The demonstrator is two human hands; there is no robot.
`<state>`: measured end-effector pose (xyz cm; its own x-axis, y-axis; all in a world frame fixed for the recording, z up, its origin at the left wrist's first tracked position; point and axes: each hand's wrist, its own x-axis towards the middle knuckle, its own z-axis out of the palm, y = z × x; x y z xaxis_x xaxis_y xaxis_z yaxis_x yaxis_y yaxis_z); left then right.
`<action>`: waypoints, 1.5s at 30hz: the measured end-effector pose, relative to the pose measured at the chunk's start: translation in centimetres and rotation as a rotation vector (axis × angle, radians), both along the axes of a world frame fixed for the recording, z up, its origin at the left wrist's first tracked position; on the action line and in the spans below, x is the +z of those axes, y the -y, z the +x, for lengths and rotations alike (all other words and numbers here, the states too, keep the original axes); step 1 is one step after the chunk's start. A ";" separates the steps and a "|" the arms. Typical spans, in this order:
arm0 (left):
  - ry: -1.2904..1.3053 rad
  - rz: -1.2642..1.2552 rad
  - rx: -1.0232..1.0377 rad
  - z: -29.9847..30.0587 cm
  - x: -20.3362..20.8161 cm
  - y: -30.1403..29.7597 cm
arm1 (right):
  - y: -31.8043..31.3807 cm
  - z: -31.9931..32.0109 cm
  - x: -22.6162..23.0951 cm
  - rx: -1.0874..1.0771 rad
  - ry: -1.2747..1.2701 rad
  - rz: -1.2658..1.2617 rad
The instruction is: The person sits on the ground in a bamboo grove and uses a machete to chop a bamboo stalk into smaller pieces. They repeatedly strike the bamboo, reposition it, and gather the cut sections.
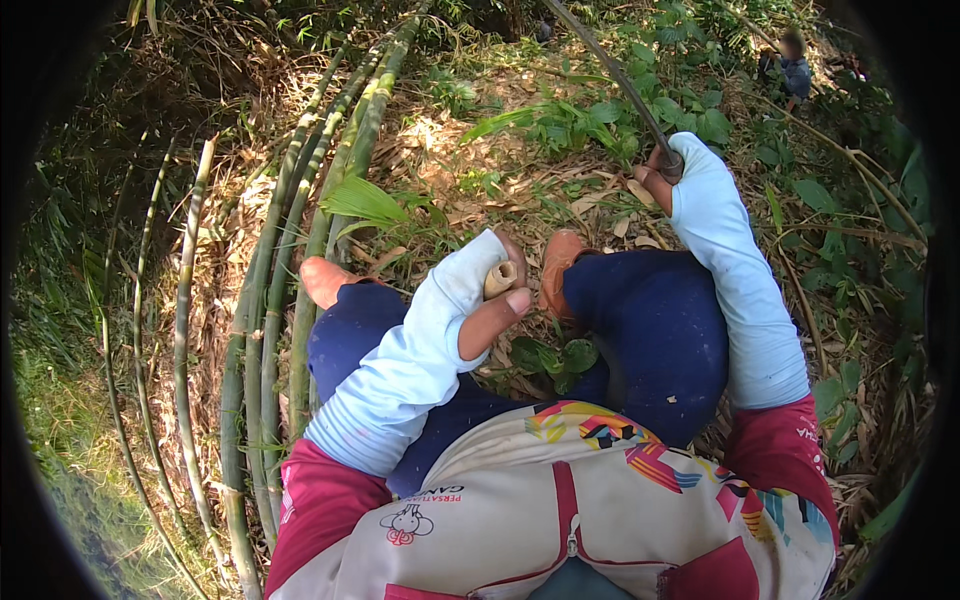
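My left hand (497, 318), in a pale blue sleeve that covers the palm, is closed around a hollow, tan piece of bamboo (501, 277). Its open round end faces up between thumb and fingers; the rest is hidden by the hand. Farther out on the right, my right hand (664, 182) grips a machete (625, 88) by its handle. The long dark blade points up and away to the left, running out past the top of the view. Between the hands are my bent knees in blue trousers and my orange-brown boots (562, 268).
Several long green bamboo poles (290, 215) run along my left side, with thinner stalks (185, 290) beyond them. Dry leaves (440, 165) cover the ground. Leafy plants (600, 120) grow ahead, and thin branches (870, 170) cross on the right. Another person (794, 72) is far off at upper right.
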<state>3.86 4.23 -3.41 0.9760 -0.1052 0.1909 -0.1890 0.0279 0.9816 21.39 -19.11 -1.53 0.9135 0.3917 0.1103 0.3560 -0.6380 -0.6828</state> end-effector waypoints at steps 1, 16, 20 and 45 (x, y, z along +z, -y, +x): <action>-0.007 -0.109 0.027 0.4 0.3 0.2 | -0.6 -0.3 1.2 -0.020 -0.010 -0.014; -0.081 -0.320 0.231 1.4 -2.7 1.6 | -3.6 -5.9 1.4 0.421 0.023 0.014; -0.286 -0.354 0.129 1.7 -5.5 -0.4 | -3.9 -6.5 1.3 0.573 0.325 -0.127; -0.175 -0.690 0.010 0.0 -5.0 -0.6 | -3.7 -7.3 1.9 0.576 0.193 -0.161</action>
